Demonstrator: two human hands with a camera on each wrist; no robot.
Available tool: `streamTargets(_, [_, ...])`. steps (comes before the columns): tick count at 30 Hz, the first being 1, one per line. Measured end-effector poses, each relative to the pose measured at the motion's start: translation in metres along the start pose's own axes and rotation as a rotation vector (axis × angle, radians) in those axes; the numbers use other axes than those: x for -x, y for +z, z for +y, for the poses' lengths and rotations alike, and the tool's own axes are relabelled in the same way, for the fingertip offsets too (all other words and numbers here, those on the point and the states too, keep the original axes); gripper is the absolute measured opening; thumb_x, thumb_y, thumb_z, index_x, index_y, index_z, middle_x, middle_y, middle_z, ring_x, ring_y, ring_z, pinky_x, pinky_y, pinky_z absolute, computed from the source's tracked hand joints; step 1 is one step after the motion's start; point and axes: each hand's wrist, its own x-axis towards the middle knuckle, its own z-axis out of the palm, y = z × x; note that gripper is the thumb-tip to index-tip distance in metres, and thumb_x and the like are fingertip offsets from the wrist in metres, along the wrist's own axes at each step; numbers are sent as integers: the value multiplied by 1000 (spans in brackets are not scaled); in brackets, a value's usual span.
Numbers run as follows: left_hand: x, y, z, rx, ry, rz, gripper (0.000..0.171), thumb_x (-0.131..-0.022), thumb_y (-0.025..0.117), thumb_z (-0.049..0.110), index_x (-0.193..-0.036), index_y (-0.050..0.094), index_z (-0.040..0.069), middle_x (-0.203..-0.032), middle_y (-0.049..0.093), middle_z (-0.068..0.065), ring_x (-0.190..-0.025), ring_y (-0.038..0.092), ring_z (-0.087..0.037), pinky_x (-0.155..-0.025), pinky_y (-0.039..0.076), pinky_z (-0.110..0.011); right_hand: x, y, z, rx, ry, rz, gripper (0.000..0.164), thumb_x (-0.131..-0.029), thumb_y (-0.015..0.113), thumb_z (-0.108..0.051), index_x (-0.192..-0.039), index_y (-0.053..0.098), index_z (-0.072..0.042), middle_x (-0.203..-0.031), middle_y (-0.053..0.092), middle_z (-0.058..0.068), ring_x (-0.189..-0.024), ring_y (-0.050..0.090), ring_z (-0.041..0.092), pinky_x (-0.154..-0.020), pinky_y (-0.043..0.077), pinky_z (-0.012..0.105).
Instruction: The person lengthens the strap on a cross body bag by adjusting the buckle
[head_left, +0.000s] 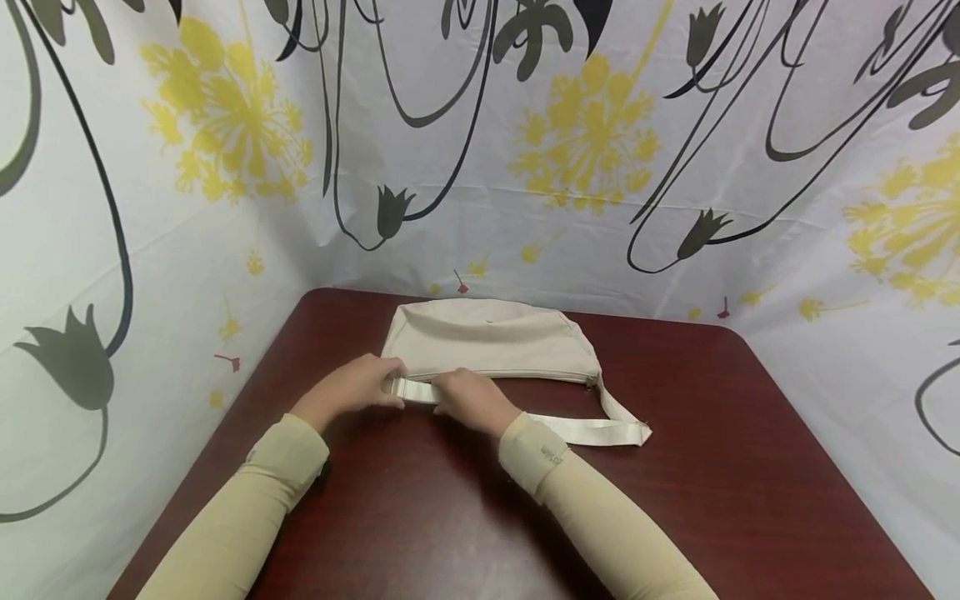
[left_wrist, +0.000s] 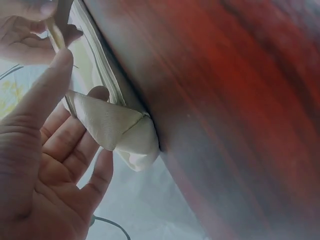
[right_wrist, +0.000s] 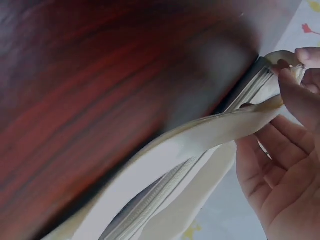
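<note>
A cream shoulder bag (head_left: 487,337) lies on the table, its zipper (head_left: 517,375) along the edge facing me. Its flat strap (head_left: 592,431) loops out toward me and folds at the right. My left hand (head_left: 360,385) pinches the strap near a buckle (head_left: 396,387) by the bag's left corner. Just to the right, my right hand (head_left: 476,402) grips the same strap between thumb and fingers. In the right wrist view the strap (right_wrist: 165,147) arches from that hand above the zipper. The left wrist view shows the strap's folded end (left_wrist: 107,122) between thumb and fingers.
A dark red wooden table (head_left: 405,500) with rounded far corners carries the bag. White cloth (head_left: 465,150) printed with yellow and grey flowers hangs behind the table and along both sides. Cream sleeves (head_left: 592,500) cover both forearms.
</note>
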Motion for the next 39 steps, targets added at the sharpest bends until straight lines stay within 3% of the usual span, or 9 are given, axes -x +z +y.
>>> streamTargets(4, [-1, 2, -3, -9, 31, 17, 38, -80, 87, 32, -109, 72, 12, -96, 72, 4, -76, 57, -9, -72, 48, -32, -1, -1, -4, -24, -31, 27, 29, -92, 77, -22, -117, 66, -11, -97, 68, 1, -93, 66, 20, -81, 54, 36])
streamTargets(7, [0, 2, -4, -5, 39, 28, 38, -81, 86, 32, -110, 73, 13, -97, 72, 5, -75, 56, -9, -71, 47, -32, -2, 0, -7, -49, -52, 39, 34, -92, 77, -19, -122, 66, -9, -105, 69, 3, -100, 65, 20, -88, 53, 35])
streamTargets(18, [-1, 3, -3, 8, 40, 36, 38, -81, 86, 33, -112, 74, 14, -91, 70, 7, -71, 52, -10, -68, 45, -31, -7, 8, -9, -16, -21, 67, 28, -89, 77, -16, -116, 72, -11, -103, 67, 1, -96, 64, 17, -80, 54, 30])
streamTargets(25, [0, 2, -2, 15, 47, 45, 38, -82, 86, 32, -113, 74, 14, -93, 71, 5, -72, 53, -10, -69, 45, -31, -12, 12, -7, -110, -60, 99, 18, -87, 74, -5, -105, 74, -4, -98, 66, 6, -89, 61, 17, -80, 51, 25])
streamTargets(31, [1, 2, -3, 10, 63, 67, 39, -81, 86, 33, -112, 74, 13, -96, 72, 5, -72, 52, -10, -70, 45, -31, -14, 13, -9, -220, -13, 108, 20, -87, 72, -2, -107, 74, -2, -97, 65, 8, -87, 60, 17, -79, 51, 26])
streamTargets(39, [3, 3, -6, 9, 63, 75, 40, -80, 86, 35, -112, 75, 13, -100, 74, 3, -75, 55, -9, -73, 47, -31, -17, 11, -14, -286, 22, 113, 22, -85, 70, -1, -106, 73, -1, -94, 64, 8, -86, 59, 18, -80, 50, 29])
